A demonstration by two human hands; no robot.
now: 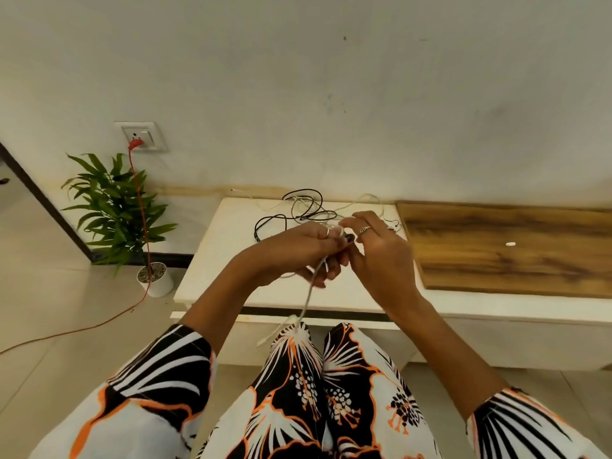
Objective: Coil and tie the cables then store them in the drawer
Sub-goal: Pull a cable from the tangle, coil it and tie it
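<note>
Two hands meet above the cabinet (231, 286): left hand (298, 251) grips the white cable (309, 293), right hand (377, 250) pinches it, likely to form a coil; black cable (291, 210) waits behind.

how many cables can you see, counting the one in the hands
At least 4: a white cable held in both hands, a black cable tangled with a pale thin cable on the white cabinet top, and a red cord plugged into the wall socket. The tangle may hide more.
</note>
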